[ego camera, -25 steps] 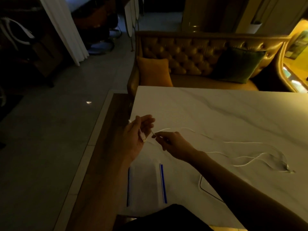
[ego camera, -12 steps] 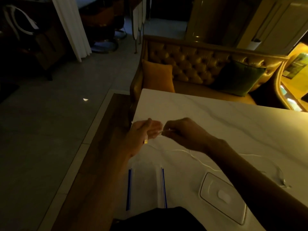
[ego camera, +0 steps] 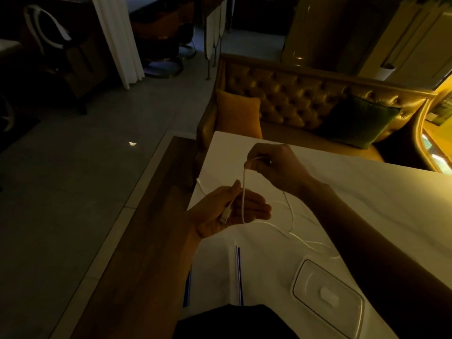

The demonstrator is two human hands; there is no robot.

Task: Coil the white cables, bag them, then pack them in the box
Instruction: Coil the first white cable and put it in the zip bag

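Observation:
A thin white cable (ego camera: 291, 216) trails across the white marble table (ego camera: 342, 192). My left hand (ego camera: 227, 211) lies palm up over the table's left edge, its thumb pinning the cable's plug end against the palm. My right hand (ego camera: 274, 165) is raised just above and beyond it, pinching the cable so a short loop hangs down into the left palm. A clear zip bag (ego camera: 215, 275) with blue strips lies flat near the front edge. The clear plastic box (ego camera: 327, 294) sits to the bag's right, partly behind my right forearm.
A tufted golden sofa (ego camera: 293, 94) with an orange cushion (ego camera: 238, 113) and a green cushion (ego camera: 359, 121) stands behind the table. A dark wooden strip and grey floor lie to the left. A second white cable end (ego camera: 199, 183) rests at the table's left edge.
My right hand has lifted up and away from the left hand, drawing a loop of cable taut between them. The left hand has turned palm up with the plug lying in it.

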